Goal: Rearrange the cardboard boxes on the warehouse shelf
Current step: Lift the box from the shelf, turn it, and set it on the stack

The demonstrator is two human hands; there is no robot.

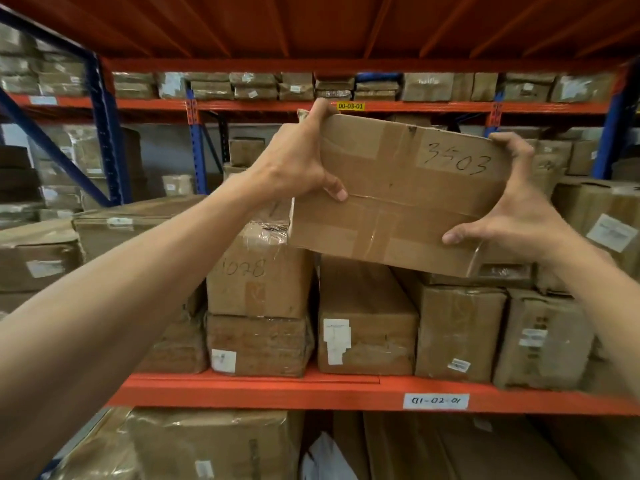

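A taped cardboard box [401,192] with "3503" handwritten on its face is held up, tilted, in front of the middle shelf level. My left hand [298,161] grips its left edge, fingers over the top corner and thumb on the face. My right hand [512,209] clasps its right edge in the same way. Its lower edge hangs just above the boxes stacked on the orange shelf beam [311,393]. Directly below stand a long box with a white label [363,320] and a box marked "1028" [259,271] resting on a flat plastic-wrapped box [259,344].
More wrapped boxes [540,337] fill the shelf at right, and a large box [131,223] lies at left. Blue uprights [104,133] frame the rack. An upper shelf level [311,86] holds several flat boxes. Big boxes [207,445] sit on the level below.
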